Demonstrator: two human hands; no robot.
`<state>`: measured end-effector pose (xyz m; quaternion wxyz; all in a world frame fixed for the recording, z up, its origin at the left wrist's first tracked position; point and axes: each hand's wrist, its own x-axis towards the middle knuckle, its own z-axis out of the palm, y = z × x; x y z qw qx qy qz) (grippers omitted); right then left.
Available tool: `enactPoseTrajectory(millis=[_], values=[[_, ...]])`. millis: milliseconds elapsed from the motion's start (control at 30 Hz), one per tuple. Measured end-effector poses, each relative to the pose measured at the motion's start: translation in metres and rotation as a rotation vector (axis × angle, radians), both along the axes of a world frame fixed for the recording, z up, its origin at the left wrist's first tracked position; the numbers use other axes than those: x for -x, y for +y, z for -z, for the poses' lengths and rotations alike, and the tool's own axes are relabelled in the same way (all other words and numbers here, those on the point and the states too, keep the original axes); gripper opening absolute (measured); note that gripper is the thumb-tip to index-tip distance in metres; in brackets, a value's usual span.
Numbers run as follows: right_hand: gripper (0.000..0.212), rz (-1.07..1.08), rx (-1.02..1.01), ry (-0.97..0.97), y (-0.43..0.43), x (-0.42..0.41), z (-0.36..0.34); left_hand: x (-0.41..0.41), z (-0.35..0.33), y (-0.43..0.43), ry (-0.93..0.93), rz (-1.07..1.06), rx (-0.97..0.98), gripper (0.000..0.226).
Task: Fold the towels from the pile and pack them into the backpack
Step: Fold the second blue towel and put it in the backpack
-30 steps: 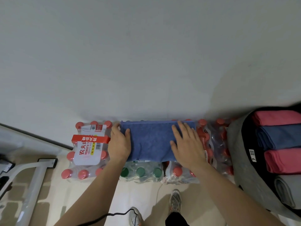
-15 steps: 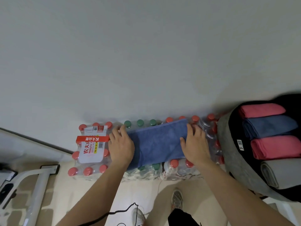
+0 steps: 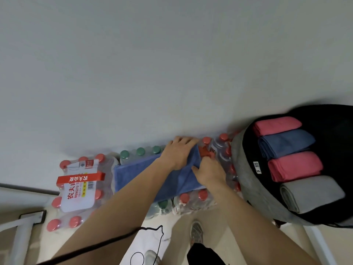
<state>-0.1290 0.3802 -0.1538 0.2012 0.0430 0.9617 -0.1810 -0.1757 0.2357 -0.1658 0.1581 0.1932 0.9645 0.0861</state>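
Note:
A blue towel (image 3: 133,175), folded into a strip, lies across the tops of shrink-wrapped water bottle packs (image 3: 80,190) against the wall. My left hand (image 3: 179,152) has crossed over to the towel's right end and grips its far corner. My right hand (image 3: 209,172) pinches the near right corner beside it. At the right stands the open grey and black backpack (image 3: 242,169), holding a pink towel (image 3: 277,126), a blue towel (image 3: 286,143), another pink towel (image 3: 295,166) and a grey towel (image 3: 313,194), all folded and side by side.
A white wall fills the upper view. Bottles with red and green caps (image 3: 140,151) stand under the towel. A white metal frame (image 3: 21,226) is at the lower left. A black cable (image 3: 149,229) hangs in front of me above my shoes (image 3: 196,233).
My left hand has moved from the towel's left end across to its right end. Both hands now hold the right edge. The view has shifted, with the backpack further in frame.

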Motion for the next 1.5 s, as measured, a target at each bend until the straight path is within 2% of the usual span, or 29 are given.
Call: enactPoseTrajectory(millis=[67,167,267,333,433,567,667,733,867,933,1000,1133,1267,1400,1500], values=[[0.028,-0.03,0.06,0.04,0.002,0.001,-0.002,0.004,-0.001,0.001,-0.035,0.009,0.006,0.085],[0.021,-0.01,0.179,-0.028,0.01,0.0,-0.004,0.009,-0.004,-0.001,-0.13,-0.038,-0.038,0.092],[0.022,0.002,0.223,-0.068,0.018,-0.003,-0.005,0.005,-0.003,-0.005,-0.147,-0.085,-0.06,0.077],[0.037,0.035,0.189,-0.073,0.024,-0.003,-0.007,-0.002,0.001,-0.007,-0.096,-0.093,-0.025,0.061],[0.035,0.038,0.027,-0.107,0.035,-0.002,-0.011,-0.016,0.007,-0.003,0.011,-0.122,0.005,0.057],[0.042,0.014,-0.109,-0.078,0.033,-0.007,-0.016,-0.036,0.008,-0.006,0.125,-0.23,-0.108,0.048],[0.05,-0.151,-0.183,0.203,0.022,-0.013,-0.017,-0.061,0.003,-0.032,0.21,-0.384,-0.137,0.04],[0.052,-0.355,-0.112,0.312,0.011,-0.015,-0.018,-0.086,-0.001,-0.058,0.245,-0.523,-0.106,0.036],[0.059,-0.759,-0.1,0.212,-0.008,-0.015,-0.017,-0.139,-0.004,-0.097,0.181,-0.826,-0.026,0.042],[0.068,-0.858,-0.144,0.132,-0.008,-0.01,-0.014,-0.156,-0.002,-0.104,0.094,-0.956,-0.064,0.047],[0.076,-0.931,-0.206,0.065,-0.005,-0.004,-0.009,-0.167,0.001,-0.104,0.021,-1.032,-0.11,0.043],[0.101,-0.992,-0.261,-0.027,0.003,0.002,0.008,-0.172,-0.002,-0.096,-0.025,-1.073,-0.041,0.046],[0.094,-0.985,-0.224,0.009,0.008,-0.001,0.025,-0.17,-0.005,-0.088,-0.07,-1.143,-0.066,0.054],[0.095,-0.961,-0.205,0.085,0.008,-0.008,0.032,-0.169,-0.007,-0.085,-0.102,-1.227,-0.053,0.057],[0.094,-0.946,-0.192,0.117,0.006,-0.01,0.034,-0.167,-0.008,-0.083,-0.131,-1.24,-0.076,0.05]])
